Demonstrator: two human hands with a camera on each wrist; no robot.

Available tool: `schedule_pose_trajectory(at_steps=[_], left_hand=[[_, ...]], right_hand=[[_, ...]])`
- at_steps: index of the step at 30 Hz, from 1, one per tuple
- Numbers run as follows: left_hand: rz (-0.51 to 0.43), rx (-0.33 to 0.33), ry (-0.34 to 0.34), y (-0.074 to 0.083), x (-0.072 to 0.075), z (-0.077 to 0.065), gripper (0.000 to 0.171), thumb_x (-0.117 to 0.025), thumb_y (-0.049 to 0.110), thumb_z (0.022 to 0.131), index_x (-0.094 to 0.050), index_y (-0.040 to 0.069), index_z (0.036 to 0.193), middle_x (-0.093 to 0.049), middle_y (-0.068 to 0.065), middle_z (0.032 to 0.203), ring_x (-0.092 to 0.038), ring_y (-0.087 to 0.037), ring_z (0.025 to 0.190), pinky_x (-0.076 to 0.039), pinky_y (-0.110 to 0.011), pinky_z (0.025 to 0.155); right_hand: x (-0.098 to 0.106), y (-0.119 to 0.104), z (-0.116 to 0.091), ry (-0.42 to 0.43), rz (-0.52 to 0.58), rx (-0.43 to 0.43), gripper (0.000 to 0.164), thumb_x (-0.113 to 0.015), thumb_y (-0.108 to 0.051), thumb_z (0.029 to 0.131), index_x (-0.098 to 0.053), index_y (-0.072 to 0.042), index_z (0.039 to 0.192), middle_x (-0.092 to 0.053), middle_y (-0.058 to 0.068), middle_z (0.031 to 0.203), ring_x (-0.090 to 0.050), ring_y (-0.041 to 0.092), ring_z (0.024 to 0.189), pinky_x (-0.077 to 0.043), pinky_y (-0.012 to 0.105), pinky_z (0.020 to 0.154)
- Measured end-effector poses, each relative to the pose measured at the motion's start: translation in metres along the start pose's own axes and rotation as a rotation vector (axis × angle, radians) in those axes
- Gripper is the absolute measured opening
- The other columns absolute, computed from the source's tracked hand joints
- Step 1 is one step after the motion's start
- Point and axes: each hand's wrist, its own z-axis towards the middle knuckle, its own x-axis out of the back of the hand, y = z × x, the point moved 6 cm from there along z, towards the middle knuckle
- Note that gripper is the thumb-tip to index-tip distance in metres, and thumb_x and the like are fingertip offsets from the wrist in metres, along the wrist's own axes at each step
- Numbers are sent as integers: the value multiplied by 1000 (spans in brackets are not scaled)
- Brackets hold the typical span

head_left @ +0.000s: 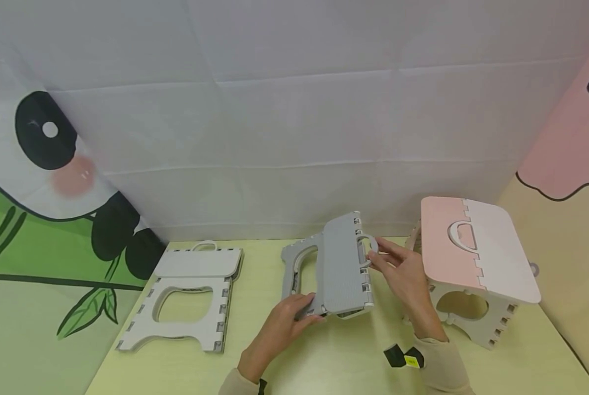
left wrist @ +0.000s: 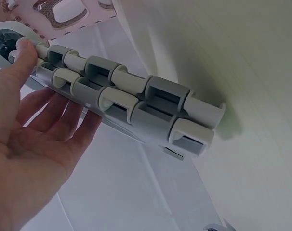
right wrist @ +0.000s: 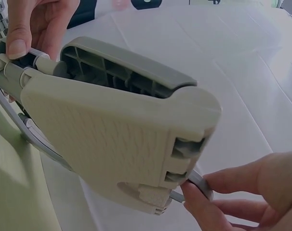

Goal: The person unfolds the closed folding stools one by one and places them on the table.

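A folded grey step stool [head_left: 346, 269] is tilted over the middle of the table, between my two hands. My left hand [head_left: 285, 325] grips its near edge by the hinges. In the left wrist view the thumb lies over the interlocking hinge knuckles [left wrist: 151, 98], with the fingers beneath. My right hand [head_left: 404, 274] pinches the stool's carrying handle [head_left: 375, 249] between thumb and fingers. The right wrist view shows the pale seat half [right wrist: 98, 115] and the ribbed hollow underside of the grey part behind it.
A folded white step stool [head_left: 191, 329] lies flat on the table [head_left: 324, 367] to the left. At the right stands an unfolded pink and white stool [head_left: 445, 241], close to my right hand. A pale cloth wall [head_left: 294, 126] rises behind the table.
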Motion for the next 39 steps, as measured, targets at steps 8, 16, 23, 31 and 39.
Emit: schedule_pose_trajectory(at_steps=[8,16,23,31,39], left_hand=[[-35,20,-11,0,-1,1,47,-71,29,83,-63,0,119,-66,-5,104,-59,-8,90,-53,-28,75],[-39,18,-13,2,-2,4,48,-71,31,83,-64,1,119,-66,-4,104,-58,-8,88,-52,-26,75],[-48,8,-1,3,-3,5,47,-71,31,83,-63,2,119,-66,-3,104,-58,-7,88,-52,-26,74],[-80,-4,1,5,-3,5,46,-70,29,84,-62,1,120,-66,-4,104,-58,-7,87,-52,-26,74],[-134,15,-15,7,-3,7,47,-69,28,85,-60,2,123,-65,-2,104,-57,-6,84,-51,-23,72]], right_hand=[[1,-5,1,0,15,30,47,-66,-22,91,-54,-5,133,-63,13,118,-69,22,90,-51,16,81],[1,-8,0,-12,74,-17,49,-66,-24,90,-53,-7,134,-62,14,120,-68,23,93,-51,17,81],[1,-11,1,-32,144,-18,51,-67,-21,90,-50,-4,135,-60,17,121,-68,16,92,-51,19,84],[1,-16,1,-32,185,-42,52,-68,-23,89,-51,-6,135,-59,16,122,-67,16,94,-51,21,85],[1,-19,1,-56,204,-42,54,-68,-25,89,-49,-9,137,-56,13,125,-66,15,97,-51,23,86]])
